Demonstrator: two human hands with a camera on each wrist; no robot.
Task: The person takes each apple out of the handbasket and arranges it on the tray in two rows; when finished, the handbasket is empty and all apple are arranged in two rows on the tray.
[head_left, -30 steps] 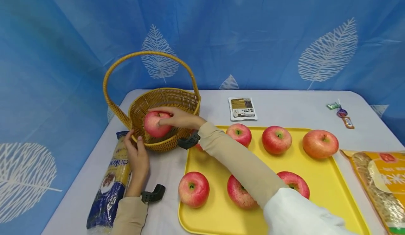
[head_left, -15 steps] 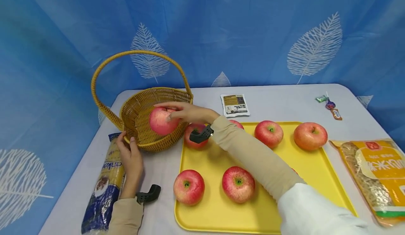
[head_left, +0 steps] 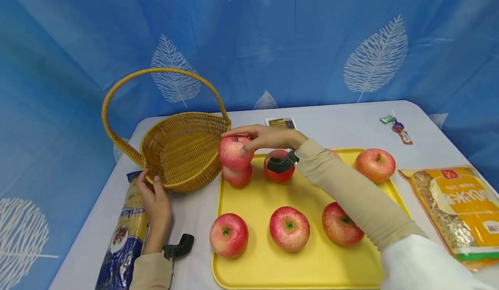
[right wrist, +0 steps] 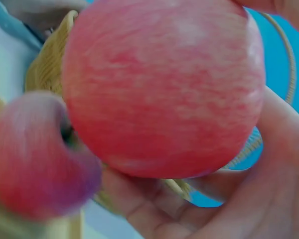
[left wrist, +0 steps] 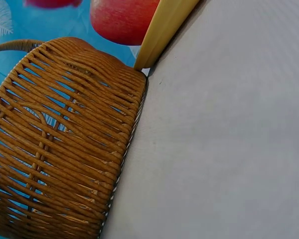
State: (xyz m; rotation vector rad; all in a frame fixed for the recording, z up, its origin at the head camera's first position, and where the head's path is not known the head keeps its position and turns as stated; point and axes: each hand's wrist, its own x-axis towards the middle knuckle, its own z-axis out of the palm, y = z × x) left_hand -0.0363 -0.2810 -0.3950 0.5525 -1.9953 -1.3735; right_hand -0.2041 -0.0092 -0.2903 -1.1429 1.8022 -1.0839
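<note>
My right hand [head_left: 269, 137] holds a red apple [head_left: 233, 153] above the yellow tray's back left corner, thumb on the near side and fingers over the top. In the right wrist view the same apple [right wrist: 164, 89] fills the middle, fingers curled around it. Right beneath it, on the tray [head_left: 253, 277], sits another apple [head_left: 237, 176]. To the left stands a wicker basket [head_left: 191, 187] with a tall handle, its woven floor bare. My left hand [head_left: 157, 207] grips the basket's near left rim, thumb and fingers either side. The left wrist view shows the basket's woven side [left wrist: 65, 134].
Several more apples [head_left: 290, 229] lie on the tray. A blue and yellow packet [head_left: 124, 233] lies beside my left forearm. At the right is an orange bag [head_left: 456, 212]. A flat sachet [head_left: 282, 123] and small wrapped sweets [head_left: 397, 126] lie toward the back.
The right hand has lifted the apple out of the basket and carried it right, over the tray. The left hand keeps its hold on the rim. The head view has shifted slightly.
</note>
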